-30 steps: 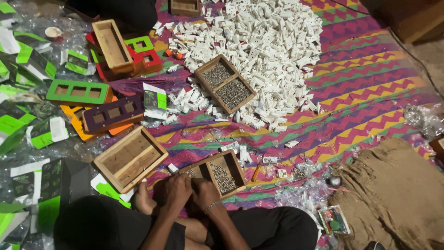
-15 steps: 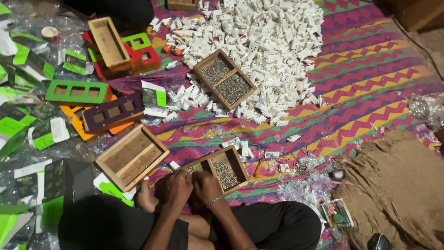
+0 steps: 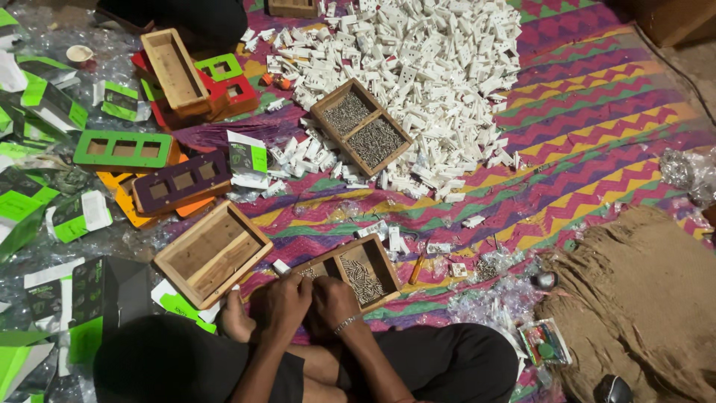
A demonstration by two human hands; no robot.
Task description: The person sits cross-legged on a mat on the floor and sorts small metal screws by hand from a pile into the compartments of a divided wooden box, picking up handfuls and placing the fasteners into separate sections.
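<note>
Since a moment ago our view has shifted little; our left hand (image 3: 282, 300) and right hand (image 3: 333, 301) stay together at the near edge of the two-compartment wooden screw tray (image 3: 350, 275). Both sets of fingers curl closed, on what we cannot tell. The small metal screws (image 3: 363, 279) in its right compartment look light, hard and slippery, best pinched singly by the shank.

Left hand (image 3: 280, 304) and right hand (image 3: 333, 302) meet, fingers curled, forearms angled inward.
</note>
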